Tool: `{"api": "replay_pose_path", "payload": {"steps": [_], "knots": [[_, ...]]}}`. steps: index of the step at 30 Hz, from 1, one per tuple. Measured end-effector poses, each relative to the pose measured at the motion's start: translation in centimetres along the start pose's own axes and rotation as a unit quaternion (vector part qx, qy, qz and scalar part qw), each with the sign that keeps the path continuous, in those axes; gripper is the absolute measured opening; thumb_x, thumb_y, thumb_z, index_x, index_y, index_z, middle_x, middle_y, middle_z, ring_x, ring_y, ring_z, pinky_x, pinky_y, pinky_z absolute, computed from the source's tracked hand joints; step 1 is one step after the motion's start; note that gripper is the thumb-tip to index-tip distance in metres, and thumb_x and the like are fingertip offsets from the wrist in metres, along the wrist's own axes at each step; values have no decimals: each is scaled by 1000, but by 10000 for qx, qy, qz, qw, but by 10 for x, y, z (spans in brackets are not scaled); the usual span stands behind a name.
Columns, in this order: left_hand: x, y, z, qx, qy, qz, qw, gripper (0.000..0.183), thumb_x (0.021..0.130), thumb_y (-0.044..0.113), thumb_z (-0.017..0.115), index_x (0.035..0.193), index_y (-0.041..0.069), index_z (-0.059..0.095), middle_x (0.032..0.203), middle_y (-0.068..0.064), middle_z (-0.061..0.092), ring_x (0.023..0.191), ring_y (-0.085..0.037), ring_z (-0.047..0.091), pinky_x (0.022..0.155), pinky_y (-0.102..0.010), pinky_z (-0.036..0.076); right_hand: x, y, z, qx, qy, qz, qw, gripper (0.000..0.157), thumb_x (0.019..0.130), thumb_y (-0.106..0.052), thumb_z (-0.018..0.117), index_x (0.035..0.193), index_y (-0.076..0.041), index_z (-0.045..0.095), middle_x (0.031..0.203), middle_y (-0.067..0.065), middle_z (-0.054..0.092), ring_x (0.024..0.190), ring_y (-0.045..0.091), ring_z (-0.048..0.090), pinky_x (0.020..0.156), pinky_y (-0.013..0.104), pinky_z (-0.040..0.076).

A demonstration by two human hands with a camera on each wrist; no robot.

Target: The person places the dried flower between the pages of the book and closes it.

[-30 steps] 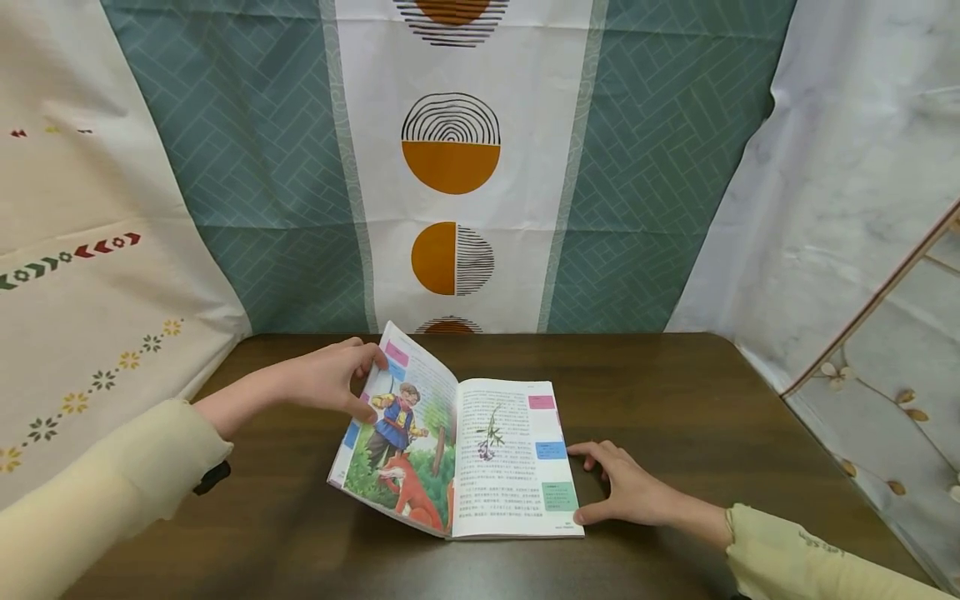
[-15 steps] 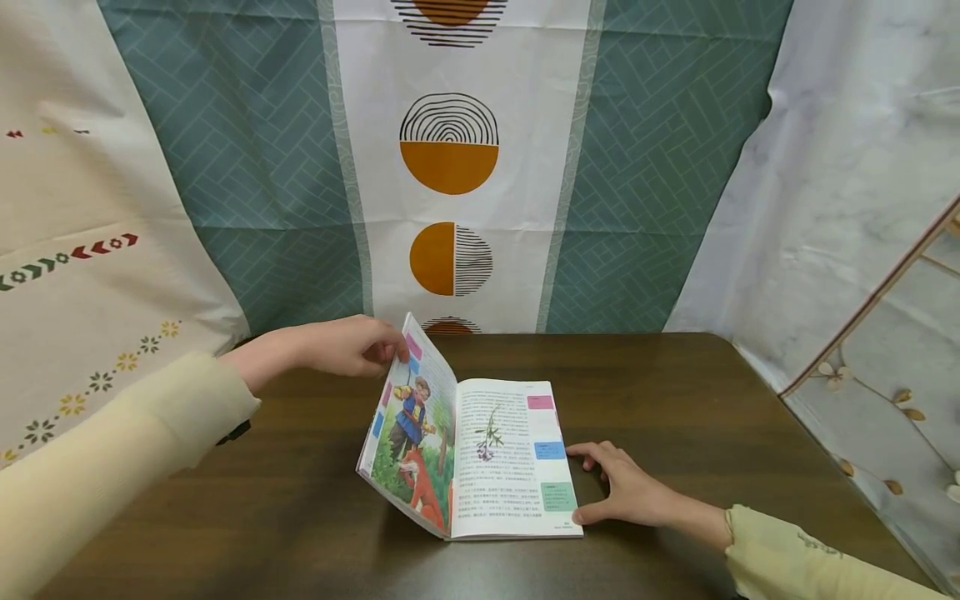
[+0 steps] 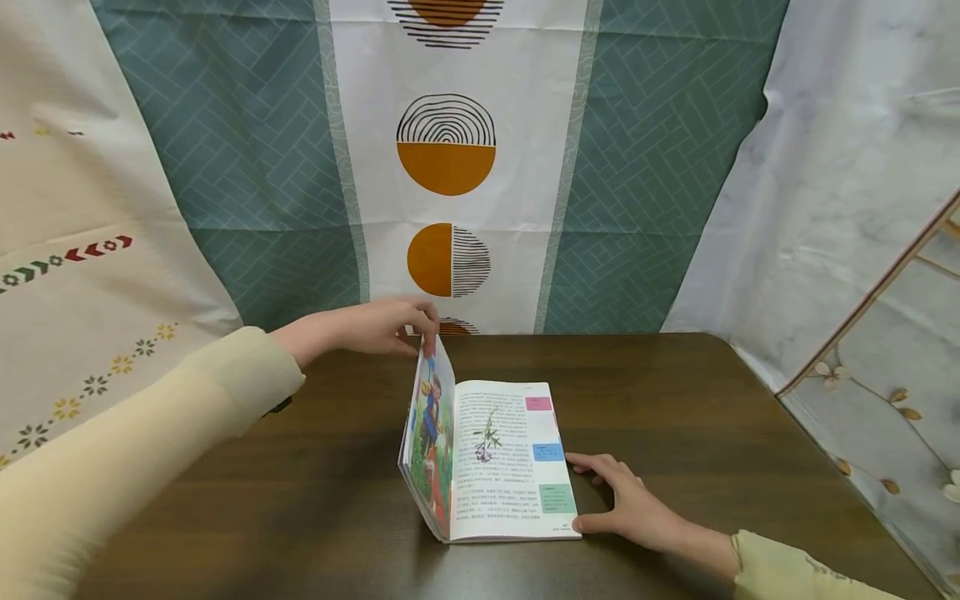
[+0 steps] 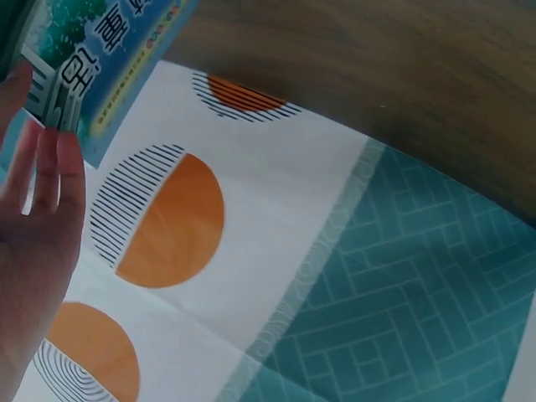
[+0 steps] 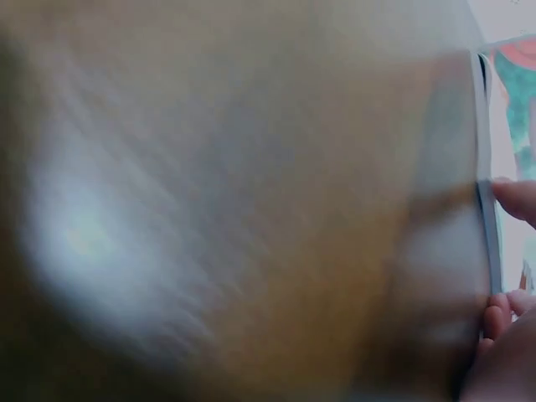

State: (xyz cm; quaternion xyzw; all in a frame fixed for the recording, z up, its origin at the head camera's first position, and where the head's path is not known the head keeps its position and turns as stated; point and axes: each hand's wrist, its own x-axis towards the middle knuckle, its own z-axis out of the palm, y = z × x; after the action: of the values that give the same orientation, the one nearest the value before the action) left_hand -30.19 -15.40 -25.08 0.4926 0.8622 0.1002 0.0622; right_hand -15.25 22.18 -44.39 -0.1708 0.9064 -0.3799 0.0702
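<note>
An open book (image 3: 502, 496) lies on the dark wooden table. Its left half, with a colour picture (image 3: 437, 442) of a figure and a red fox, stands steeply raised. My left hand (image 3: 382, 323) grips that half near its top corner; the left wrist view shows the fingers on the blue-green cover (image 4: 117, 67). On the right page lies a small sprig (image 3: 487, 437) with green leaves and purplish flowers. My right hand (image 3: 633, 504) rests at the right edge, thumb at the lower corner and fingertips beside the blue box. Its thumb (image 5: 512, 199) touches the page edge in the right wrist view.
The brown table (image 3: 637, 400) extends around the book. A teal and white patterned cloth (image 3: 465, 200) hangs behind it. A cream cloth (image 3: 75, 275) is at the left and a marbled white one (image 3: 847, 208) at the right.
My left hand has moved right, swinging the left half of the book up from a low slant to nearly upright. The right hand and the sprig have hardly moved.
</note>
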Motion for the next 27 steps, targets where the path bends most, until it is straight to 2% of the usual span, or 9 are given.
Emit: {"api": "replay_pose_path", "payload": {"steps": [5,10,14,17,22,27], "knots": [[18,8,0,110,-55,359,9993,11,87,7,74,93,15,71,97,1,66,88,-14,55,80,-34,53,-7,2,8,-45,347,-249,9991,68,79,-42,81,139,-27,55,134,-1,55,110,16,48,89,38,39],[36,13,2,138,-120,553,9983,9,89,8,72,93,15,70,93,-1,64,83,-14,50,79,-32,48,-13,2,12,-233,519,-257,9980,65,78,-46,80,137,-29,57,137,-3,55,117,21,45,92,44,35],[50,18,5,127,-211,642,9976,6,91,10,71,95,15,69,94,-2,63,81,-15,49,76,-29,45,-15,1,13,-316,534,-258,9977,65,79,-46,79,138,-29,56,138,-4,54,116,20,43,90,43,33],[63,22,9,53,-306,597,9977,6,92,13,70,97,15,69,98,0,64,85,-14,53,78,-28,48,-15,1,13,-368,528,-232,9977,66,80,-46,79,139,-29,55,138,-4,53,117,21,42,90,42,32],[87,25,21,-119,-347,688,9970,8,92,15,69,100,13,69,102,0,65,93,-16,56,82,-34,51,-17,1,12,-493,555,-348,9966,65,81,-45,78,140,-28,55,138,-3,53,118,22,44,91,48,35],[107,27,40,-263,-322,970,9944,9,92,14,69,102,12,70,102,-1,66,87,-16,54,80,-32,50,-19,1,13,-614,625,-581,9945,64,83,-43,77,140,-26,55,138,-2,53,118,21,45,92,53,36]]}}
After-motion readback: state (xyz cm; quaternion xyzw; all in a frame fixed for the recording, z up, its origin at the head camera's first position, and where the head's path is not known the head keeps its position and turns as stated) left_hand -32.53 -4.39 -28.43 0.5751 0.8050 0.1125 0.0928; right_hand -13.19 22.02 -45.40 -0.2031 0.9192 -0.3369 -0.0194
